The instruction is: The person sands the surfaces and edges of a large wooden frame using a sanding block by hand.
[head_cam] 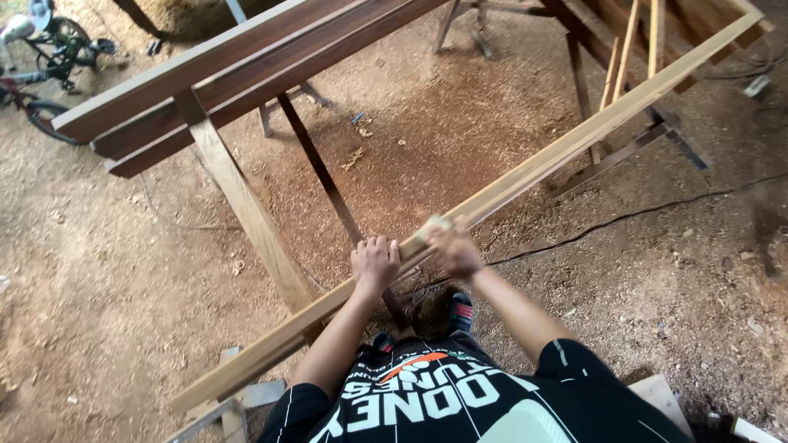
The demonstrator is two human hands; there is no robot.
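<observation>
Left hand (375,264) clenched over long pale rail (525,174) of wooden frame, fingers wrapped on top edge. Right hand (452,248) blurred, pressed on small pale block (432,225) against same rail; grip on block cannot be told. Rail slanted from lower left to upper right. Ground: packed dirt strewn with sawdust (427,139). Black cable (624,220) laid across dirt. Dark planks (238,74) stacked on trestles beyond. Bicycle (49,49) parked far left.

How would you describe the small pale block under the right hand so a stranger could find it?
Follow the long pale wooden rail toward the person. The block sits on it under the blurred right hand, beside the left hand.
</observation>
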